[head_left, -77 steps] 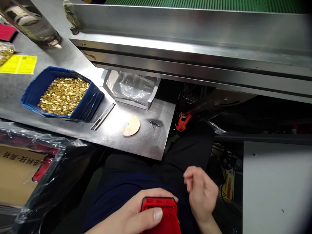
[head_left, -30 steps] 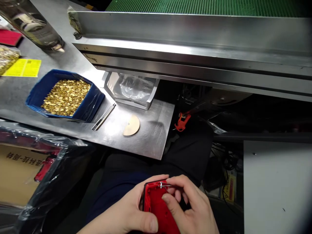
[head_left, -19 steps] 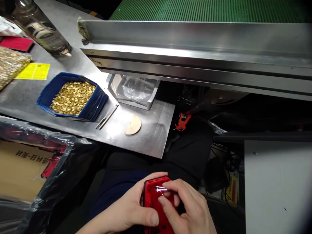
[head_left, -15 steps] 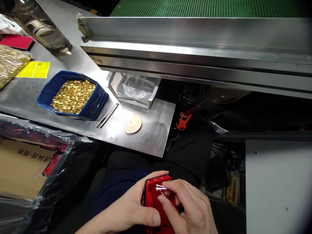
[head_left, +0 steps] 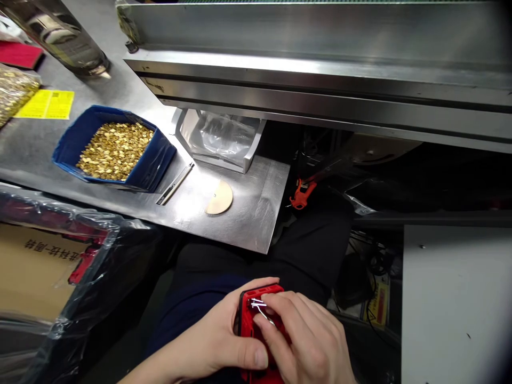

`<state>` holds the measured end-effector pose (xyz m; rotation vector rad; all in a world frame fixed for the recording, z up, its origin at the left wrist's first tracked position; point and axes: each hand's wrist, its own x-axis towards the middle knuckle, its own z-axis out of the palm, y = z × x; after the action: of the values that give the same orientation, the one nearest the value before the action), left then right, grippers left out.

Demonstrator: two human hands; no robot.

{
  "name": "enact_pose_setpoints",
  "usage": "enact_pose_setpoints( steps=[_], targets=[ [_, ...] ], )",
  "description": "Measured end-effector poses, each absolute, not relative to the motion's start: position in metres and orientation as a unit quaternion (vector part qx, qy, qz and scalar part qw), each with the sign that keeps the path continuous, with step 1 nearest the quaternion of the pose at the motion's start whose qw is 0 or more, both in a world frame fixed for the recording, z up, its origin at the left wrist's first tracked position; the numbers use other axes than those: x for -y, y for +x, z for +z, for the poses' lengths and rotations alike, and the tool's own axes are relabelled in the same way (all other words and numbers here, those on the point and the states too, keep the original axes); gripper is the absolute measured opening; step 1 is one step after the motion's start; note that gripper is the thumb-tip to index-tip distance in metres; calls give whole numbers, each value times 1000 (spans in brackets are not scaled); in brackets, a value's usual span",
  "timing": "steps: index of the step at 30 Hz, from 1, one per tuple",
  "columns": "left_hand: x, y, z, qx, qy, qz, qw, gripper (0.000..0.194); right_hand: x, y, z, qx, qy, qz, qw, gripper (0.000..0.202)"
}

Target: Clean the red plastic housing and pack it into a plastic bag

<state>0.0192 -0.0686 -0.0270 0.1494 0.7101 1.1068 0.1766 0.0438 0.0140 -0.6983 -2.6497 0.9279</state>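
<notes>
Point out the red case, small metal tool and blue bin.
Red case (head_left: 248, 324): head view, left inner wall.
Small metal tool (head_left: 258, 304): head view, upper arm.
Blue bin (head_left: 152, 162): head view, right outer wall.

5 o'clock had one right hand (head_left: 314, 341) | 6 o'clock had one left hand (head_left: 222, 336), one red case (head_left: 247, 320), one metal tool (head_left: 258, 304) | 9 o'clock had one knife (head_left: 175, 184), one disc (head_left: 221, 198), one bin (head_left: 78, 133), uncountable gold pieces (head_left: 116, 151) | 10 o'clock had one bottle (head_left: 66, 40), one label (head_left: 47, 104)

Bright glare on the steel tabletop (head_left: 248, 213), deep shadow beneath.
</notes>
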Motion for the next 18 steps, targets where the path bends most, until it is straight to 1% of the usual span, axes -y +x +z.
enact_pose_setpoints(
  steps=[7, 11, 18],
  targets=[
    [69, 19, -26, -336, 82, 510, 787, 97, -47, 171, 19, 908, -232, 324, 129, 10],
    [68, 18, -26, -349, 90, 506, 784, 96, -49, 168, 20, 912, -224, 321, 120, 13],
    [69, 17, -32, -323, 44, 513, 794, 90, -52, 166, 14, 886, -246, 379, 100, 14]
  ],
)
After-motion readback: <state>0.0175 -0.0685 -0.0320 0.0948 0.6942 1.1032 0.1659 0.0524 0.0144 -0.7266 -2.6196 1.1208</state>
